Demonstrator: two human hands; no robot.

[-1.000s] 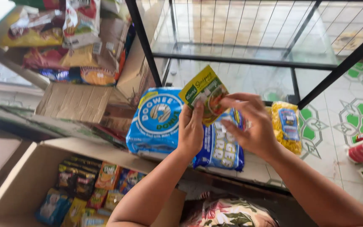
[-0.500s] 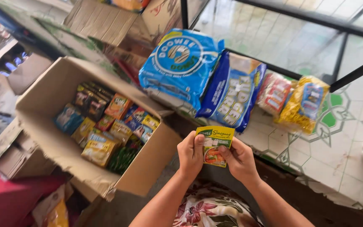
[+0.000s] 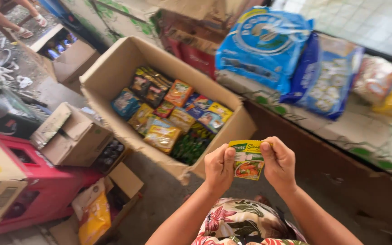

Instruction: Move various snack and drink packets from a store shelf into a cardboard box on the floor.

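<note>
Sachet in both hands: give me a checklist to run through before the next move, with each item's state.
1. Left hand pinches the sachet: ok.
2. Right hand pinches its other edge: ok.
3. Sachet is whole, not torn: cannot tell.
4. Box is open at the top: ok.
5. Box has free room among the packets: ok, bare floor shows at its far end.
6. Blue bags sit steady on the ledge: cannot tell.

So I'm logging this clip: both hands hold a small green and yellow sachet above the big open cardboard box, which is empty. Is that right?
Not quite. The head view shows the open cardboard box filled with colourful packets, not empty. The rest stands: left hand and right hand hold the green and yellow sachet.
</note>
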